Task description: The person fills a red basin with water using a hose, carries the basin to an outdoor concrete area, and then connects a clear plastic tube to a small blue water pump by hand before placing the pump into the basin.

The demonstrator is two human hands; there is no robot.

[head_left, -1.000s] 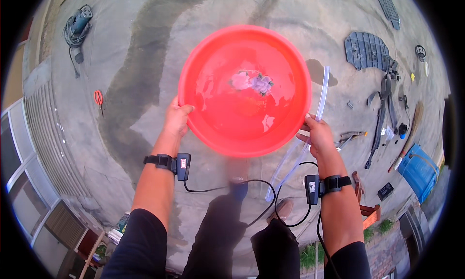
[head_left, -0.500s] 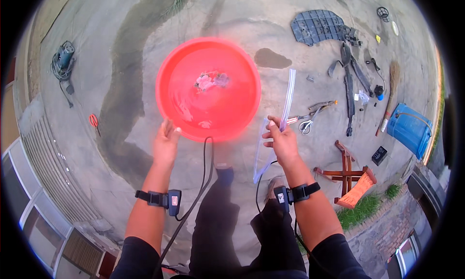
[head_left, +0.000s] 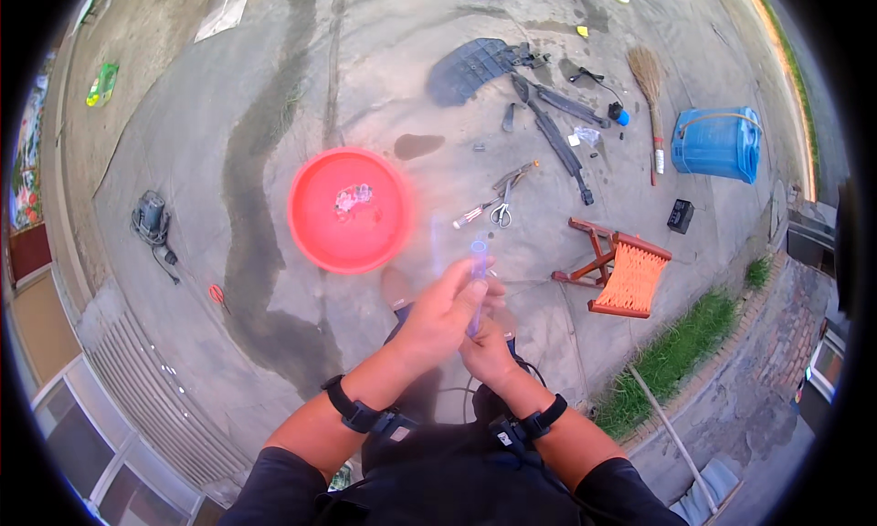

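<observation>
Concrete ground (head_left: pixel 196 174): left hand (head_left: pixel 446 314) above right hand (head_left: pixel 491 351), both gripping a clear tube (head_left: pixel 480 263); red basin (head_left: pixel 300 229), earlier held, now released.

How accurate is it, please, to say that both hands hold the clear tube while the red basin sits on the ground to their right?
One detail is off. The left hand and right hand do hold the clear tube, but the head view shows the red basin on the ground to their left, not their right.
</observation>
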